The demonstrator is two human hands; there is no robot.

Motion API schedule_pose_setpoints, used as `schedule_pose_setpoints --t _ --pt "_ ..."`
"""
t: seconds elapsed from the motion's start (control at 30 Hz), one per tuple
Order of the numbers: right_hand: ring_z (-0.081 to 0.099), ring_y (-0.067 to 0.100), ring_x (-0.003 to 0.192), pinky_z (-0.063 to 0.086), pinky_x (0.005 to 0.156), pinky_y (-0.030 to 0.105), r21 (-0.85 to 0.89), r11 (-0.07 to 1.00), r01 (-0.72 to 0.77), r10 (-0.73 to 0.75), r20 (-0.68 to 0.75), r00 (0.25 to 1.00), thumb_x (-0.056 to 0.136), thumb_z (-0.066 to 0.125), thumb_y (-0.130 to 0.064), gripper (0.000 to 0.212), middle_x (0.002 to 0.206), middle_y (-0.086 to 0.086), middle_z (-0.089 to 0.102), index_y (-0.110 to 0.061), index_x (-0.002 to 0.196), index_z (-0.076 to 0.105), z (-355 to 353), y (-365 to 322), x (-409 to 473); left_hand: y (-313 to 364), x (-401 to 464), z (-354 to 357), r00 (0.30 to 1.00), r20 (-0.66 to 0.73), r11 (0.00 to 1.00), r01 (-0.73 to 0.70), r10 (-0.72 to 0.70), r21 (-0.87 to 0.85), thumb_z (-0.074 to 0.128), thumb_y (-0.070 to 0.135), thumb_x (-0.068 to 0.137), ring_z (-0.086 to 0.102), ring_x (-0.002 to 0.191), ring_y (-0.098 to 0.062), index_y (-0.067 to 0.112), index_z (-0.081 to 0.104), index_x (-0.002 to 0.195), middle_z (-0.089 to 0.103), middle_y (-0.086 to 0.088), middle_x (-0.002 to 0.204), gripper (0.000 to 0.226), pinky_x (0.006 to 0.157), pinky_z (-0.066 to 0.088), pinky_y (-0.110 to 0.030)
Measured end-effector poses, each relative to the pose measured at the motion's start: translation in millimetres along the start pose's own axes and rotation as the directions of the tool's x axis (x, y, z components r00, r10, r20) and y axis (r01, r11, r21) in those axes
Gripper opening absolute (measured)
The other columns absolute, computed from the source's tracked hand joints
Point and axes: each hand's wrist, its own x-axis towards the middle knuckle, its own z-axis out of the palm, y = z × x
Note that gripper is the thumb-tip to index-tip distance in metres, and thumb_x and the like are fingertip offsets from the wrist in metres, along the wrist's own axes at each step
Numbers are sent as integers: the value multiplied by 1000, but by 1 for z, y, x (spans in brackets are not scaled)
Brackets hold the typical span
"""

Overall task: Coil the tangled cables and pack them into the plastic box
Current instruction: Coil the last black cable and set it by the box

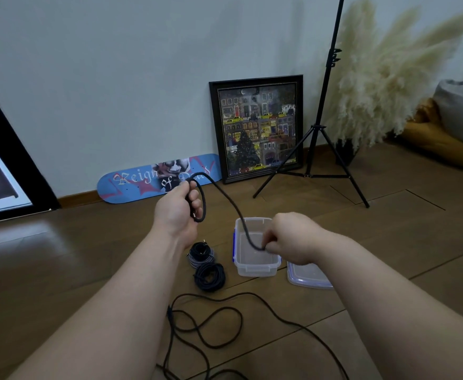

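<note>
A dark cable (226, 200) ran across the middle of the frame, from a small loop gripped in the left hand (179, 212) down to the right hand (293, 238), which pinched it between curled fingers above the box (255, 267). The left hand was raised at centre, its fingers closed round the loop; the right sat lower, right of centre. The clear box stood open on the floor with nothing visible inside, its lid (307, 277) lying flat just to its right. Left of the box lay two finished coils (205, 264), touching, one nearer the camera than the other. More loose cable (211, 322) wandered over the floor (60, 256) in the lower centre. Against the wall at the top stood a skateboard deck (131, 185), a framed picture (257, 127), a black tripod (318, 149) and pampas grass (384, 78) in the upper right.
</note>
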Motion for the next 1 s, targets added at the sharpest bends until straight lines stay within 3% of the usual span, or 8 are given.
schedule_pose_setpoints --t 0.1,0.2,0.3,0.4,0.5,0.63,0.9,1.0 --pt "59 4 78 47 71 16 433 889 149 -234 149 961 91 64 -17 12 86 -10 67 -23 91 73 -19 -10 -14 -4 -5 4 996 84 996 -9 1 93 37 22 106 34 50 -5 18 55 81 43 10 53 31 59 26 -22" --pt "42 8 58 30 54 19 898 413 149 -330 -5 944 92 58 -5 19 67 -5 59 -18 86 71 -29 -15 -18 -7 -14 11 978 203 996 33 -48 78 36 22 106 34 51 -6 16 53 81 42 8 56 31 60 28 -23" --pt "37 8 58 25 50 19 992 -36 119 -174 -124 977 94 50 -4 17 69 -1 53 -11 89 65 -25 -14 -9 -10 -22 20 957 279 996 61 -79 70 37 21 105 40 53 -8 14 54 84 46 3 60 29 61 32 -23" --pt "38 7 56 25 48 17 977 -188 99 -120 -122 985 95 49 -7 16 72 -1 53 -11 91 64 -21 -18 -4 -15 -25 26 935 340 994 83 -103 73 38 21 104 44 54 -8 7 58 99 50 1 63 25 58 39 -20" --pt "37 6 56 24 48 17 972 -222 78 -101 -103 990 98 47 -7 18 66 -3 58 -9 91 63 -21 -21 -3 -18 -27 29 928 352 992 104 -121 67 39 20 104 43 52 -9 5 63 93 49 -1 62 30 54 40 -19" --pt "36 5 54 25 46 16 991 -94 93 -5 -94 996 98 50 -8 14 70 -2 51 -9 93 62 -19 -22 -1 -18 -27 28 927 354 991 106 -126 76 35 22 105 37 45 -9 9 55 90 44 2 55 28 58 34 -24" --pt "40 3 47 32 43 13 957 -82 280 205 -258 944 96 53 -4 17 63 1 50 -7 84 65 -21 -25 -1 -17 -33 31 901 388 979 151 -195 139 34 24 104 26 39 -6 13 50 80 34 7 50 31 62 24 -27" --pt "54 -1 50 43 48 13 932 68 357 300 -360 884 92 61 -6 8 67 0 63 -4 89 68 -17 -24 1 -17 -34 33 885 384 963 221 -264 152 34 27 104 23 36 -5 14 50 77 30 9 48 33 59 28 -26"
